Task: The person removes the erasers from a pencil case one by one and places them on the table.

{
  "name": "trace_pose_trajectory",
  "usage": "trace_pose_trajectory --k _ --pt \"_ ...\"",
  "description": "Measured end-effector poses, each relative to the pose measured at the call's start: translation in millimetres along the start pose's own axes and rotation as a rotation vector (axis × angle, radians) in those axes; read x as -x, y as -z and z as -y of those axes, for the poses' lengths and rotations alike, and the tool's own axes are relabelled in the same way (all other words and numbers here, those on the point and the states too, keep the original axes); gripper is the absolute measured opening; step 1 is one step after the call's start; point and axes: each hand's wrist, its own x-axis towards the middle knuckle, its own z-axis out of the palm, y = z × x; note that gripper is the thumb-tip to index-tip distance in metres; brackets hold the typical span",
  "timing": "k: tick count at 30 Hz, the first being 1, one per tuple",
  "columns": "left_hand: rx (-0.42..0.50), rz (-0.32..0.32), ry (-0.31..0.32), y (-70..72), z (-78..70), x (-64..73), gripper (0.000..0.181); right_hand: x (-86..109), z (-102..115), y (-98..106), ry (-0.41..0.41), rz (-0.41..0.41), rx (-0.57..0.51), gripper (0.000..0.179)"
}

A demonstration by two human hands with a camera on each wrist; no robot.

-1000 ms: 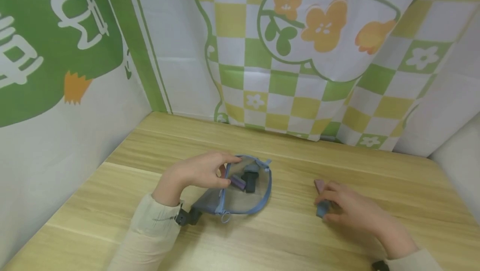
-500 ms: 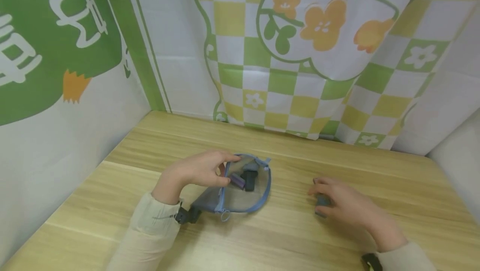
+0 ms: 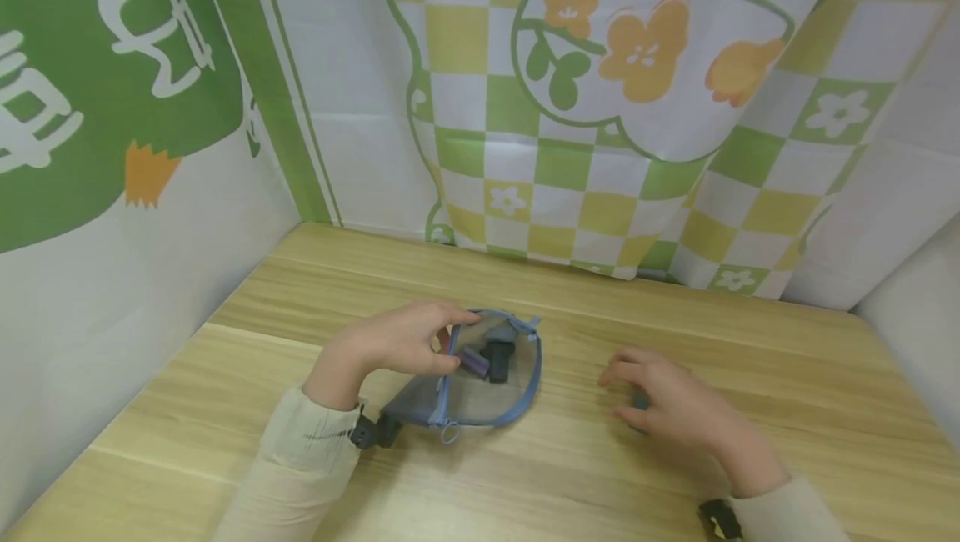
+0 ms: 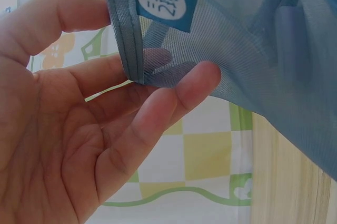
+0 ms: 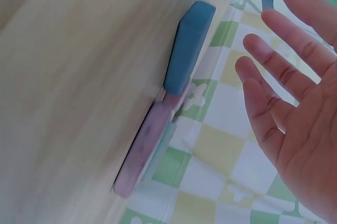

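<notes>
My left hand (image 3: 397, 338) grips the rim of a blue mesh zip pouch (image 3: 487, 407), which gapes open to the right on the table. In the left wrist view the fingers lie on both sides of the pouch's edge, near a blue woven label (image 4: 163, 0). Inside the pouch are a purple block (image 3: 474, 361) and a dark block (image 3: 499, 365). My right hand (image 3: 663, 392) hovers with spread, relaxed fingers, holding nothing. A blue block (image 5: 190, 45) lies beside it on the table, with a pink block (image 5: 142, 150) and a pale teal block (image 5: 159, 151) close by.
The wooden table (image 3: 570, 475) runs back to a curtain (image 3: 510, 158) with green and yellow checks. A white and green cloth (image 3: 150, 275) hangs along the left side. A ring pull (image 3: 450, 432) dangles from the pouch's zip.
My right hand has moved left over the blocks, covering the pink one and most of the blue one in the head view. The left hand and the pouch have stayed put.
</notes>
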Motion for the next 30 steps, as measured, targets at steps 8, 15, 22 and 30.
trace_pose_trajectory --k 8,15,22,30 --pt "0.005 0.002 0.000 -0.7 0.9 -0.7 0.064 -9.4 4.8 -7.9 0.044 -0.074 0.015 0.029" --pt "0.006 -0.001 -0.003 -0.6 0.9 -0.4 0.063 -20.9 13.0 -12.2 0.030 -0.074 -0.035 0.031" --pt "0.007 0.000 0.003 0.3 -0.8 0.3 0.064 -31.9 22.9 -13.5 0.035 -0.063 -0.051 0.032" --pt "-0.002 0.005 0.004 0.5 -1.9 0.8 0.064 -47.1 36.2 -13.5 0.118 -0.093 -0.041 0.033"
